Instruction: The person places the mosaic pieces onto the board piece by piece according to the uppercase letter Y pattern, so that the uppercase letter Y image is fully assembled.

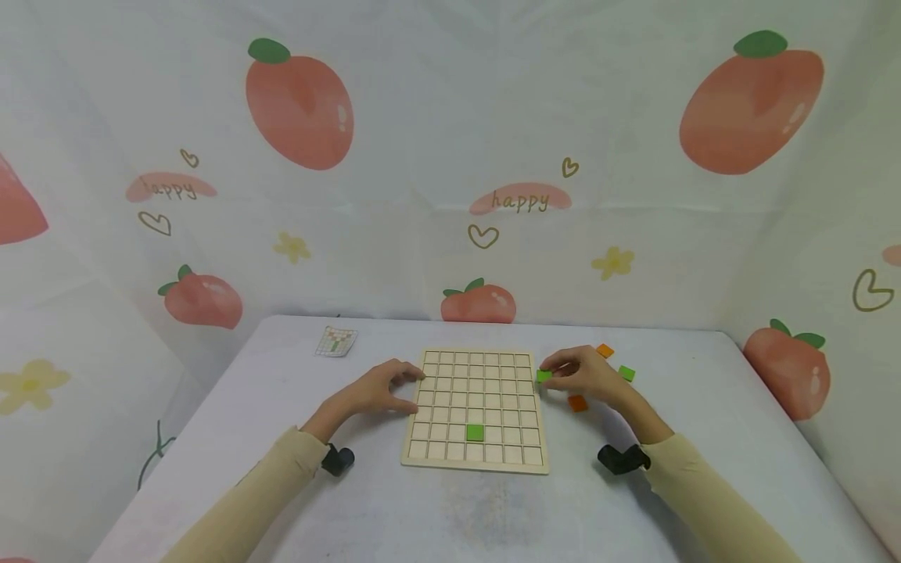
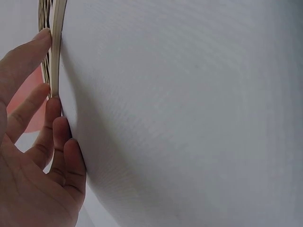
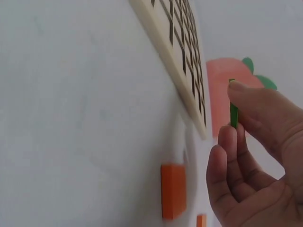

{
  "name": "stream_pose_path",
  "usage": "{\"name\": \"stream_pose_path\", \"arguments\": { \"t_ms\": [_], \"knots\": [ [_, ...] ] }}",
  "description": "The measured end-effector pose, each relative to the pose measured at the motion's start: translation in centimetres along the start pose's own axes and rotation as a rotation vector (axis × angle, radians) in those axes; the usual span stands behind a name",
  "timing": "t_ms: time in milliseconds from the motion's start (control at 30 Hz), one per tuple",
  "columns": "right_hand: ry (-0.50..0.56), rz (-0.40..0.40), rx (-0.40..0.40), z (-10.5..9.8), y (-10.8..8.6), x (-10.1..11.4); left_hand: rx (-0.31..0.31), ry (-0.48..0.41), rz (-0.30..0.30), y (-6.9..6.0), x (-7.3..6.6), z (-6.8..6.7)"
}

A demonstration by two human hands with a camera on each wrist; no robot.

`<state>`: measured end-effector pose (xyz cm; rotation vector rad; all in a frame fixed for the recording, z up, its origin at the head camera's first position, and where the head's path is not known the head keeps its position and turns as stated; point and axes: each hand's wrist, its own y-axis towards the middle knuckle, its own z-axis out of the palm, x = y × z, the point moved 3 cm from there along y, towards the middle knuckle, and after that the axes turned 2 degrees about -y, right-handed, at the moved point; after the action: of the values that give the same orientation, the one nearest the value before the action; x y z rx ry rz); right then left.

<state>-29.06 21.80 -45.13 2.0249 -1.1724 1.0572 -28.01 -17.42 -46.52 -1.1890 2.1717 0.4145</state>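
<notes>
A square wooden grid board (image 1: 475, 469) lies on the table, with one green tile (image 1: 475, 432) in a cell near its front. My left hand (image 1: 383, 389) rests against the board's left edge, thumb and fingers spread apart. In the left wrist view its fingertips (image 2: 53, 105) touch the board's side (image 2: 56, 61). My right hand (image 1: 583, 372) pinches a green square tile (image 1: 544, 376) between thumb and fingers at the board's right edge. The right wrist view shows that tile (image 3: 233, 111) edge-on, held above the table.
Beside the right hand lie an orange tile (image 1: 578, 403), another orange tile (image 1: 604, 351) and a green tile (image 1: 626, 374). A small card with a coloured grid pattern (image 1: 336, 342) lies at the back left. Behind the table hangs a fruit-printed cloth (image 1: 422, 117).
</notes>
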Motion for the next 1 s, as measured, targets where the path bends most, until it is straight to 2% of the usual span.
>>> {"name": "stream_pose_path", "arguments": {
  "t_ms": [167,333,767,1000],
  "knots": [
    [0.023,-0.062,0.039,1.1,0.5,0.9,-0.001,-0.002,0.001,-0.1,-0.1,-0.1],
    [0.067,-0.075,0.078,2.3,1.0,1.3,-0.001,0.004,-0.007,-0.1,-0.2,-0.1],
    [0.074,-0.109,0.122,5.2,1.4,2.5,0.003,-0.002,-0.007,-0.2,-0.5,-0.3],
    [0.083,-0.101,0.154,6.4,1.4,2.8,0.004,0.01,-0.001,-0.3,-0.6,-0.2]
  ]
}}
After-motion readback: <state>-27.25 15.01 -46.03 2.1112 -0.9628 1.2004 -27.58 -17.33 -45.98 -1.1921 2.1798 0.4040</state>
